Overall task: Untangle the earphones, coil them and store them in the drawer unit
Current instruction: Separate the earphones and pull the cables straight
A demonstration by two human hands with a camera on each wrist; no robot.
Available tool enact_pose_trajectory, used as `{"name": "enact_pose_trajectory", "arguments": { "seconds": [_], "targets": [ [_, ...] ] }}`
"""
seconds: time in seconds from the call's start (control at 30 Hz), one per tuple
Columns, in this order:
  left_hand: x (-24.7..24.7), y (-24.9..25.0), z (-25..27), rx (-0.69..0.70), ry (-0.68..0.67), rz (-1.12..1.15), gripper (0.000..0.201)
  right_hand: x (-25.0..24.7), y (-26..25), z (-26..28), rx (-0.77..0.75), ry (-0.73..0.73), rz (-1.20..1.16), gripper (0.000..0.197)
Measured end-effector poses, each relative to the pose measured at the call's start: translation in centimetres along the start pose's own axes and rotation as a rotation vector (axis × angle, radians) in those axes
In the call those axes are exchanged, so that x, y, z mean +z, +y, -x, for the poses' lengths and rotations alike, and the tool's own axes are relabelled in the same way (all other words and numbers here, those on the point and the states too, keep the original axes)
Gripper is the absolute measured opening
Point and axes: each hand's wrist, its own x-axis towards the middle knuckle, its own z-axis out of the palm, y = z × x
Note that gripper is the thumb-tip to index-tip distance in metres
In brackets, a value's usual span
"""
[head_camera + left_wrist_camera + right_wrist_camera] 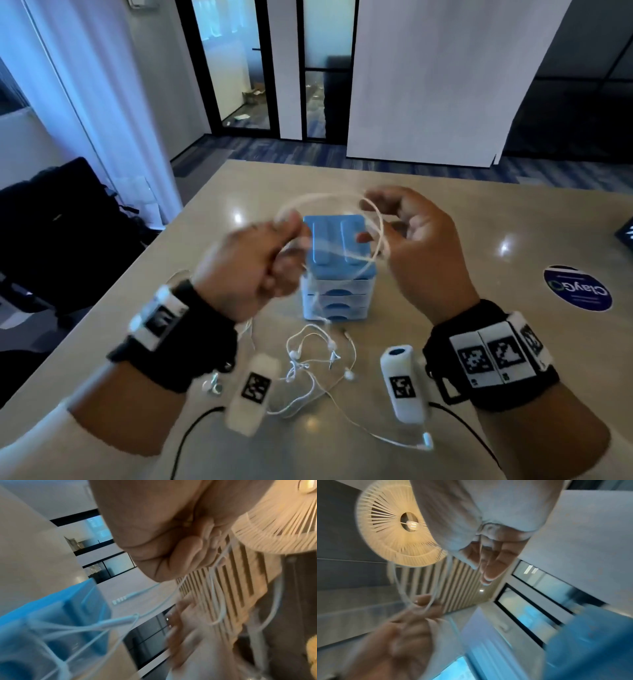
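Note:
A white earphone cable [329,197] forms a loop in the air between my two hands, above the blue-topped drawer unit [337,291]. My left hand [274,246] pinches the cable at the loop's left side. The fingers of my right hand [404,226] curl round the loop's right side. In the left wrist view the cable [212,588] runs down from my curled left fingers [188,545] past the drawer unit [51,615]. The right wrist view shows the cable [399,585] stretching from my right fingers [496,561] to my blurred left hand [406,635]. All three drawers look closed.
More white earphones [308,363] lie tangled on the beige table [479,212] in front of the unit, with one plug end [427,440] near the front. A round dark sticker [577,287] is at the right. A black chair [51,222] stands left of the table.

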Motion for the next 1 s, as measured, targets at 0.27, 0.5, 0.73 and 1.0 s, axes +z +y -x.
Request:
{"name": "enact_pose_trajectory", "arguments": {
  "seconds": [0.27,0.5,0.73,1.0],
  "targets": [
    [-3.3,10.2,2.4,0.265,-0.247,0.226,0.035,4.7,11.6,6.3,0.462,-0.889,0.602,0.080],
    [-2.4,9.8,2.1,0.218,-0.123,0.104,0.040,7.0,12.0,7.7,0.254,-0.903,0.668,0.004],
    [-2.0,6.7,2.2,0.131,-0.147,0.176,0.041,-5.6,2.6,1.8,0.364,-0.565,0.537,0.012],
    [0.7,4.3,0.9,0.028,-0.208,0.188,0.038,-11.1,8.6,2.4,0.629,-0.527,0.877,0.015]
  ]
}}
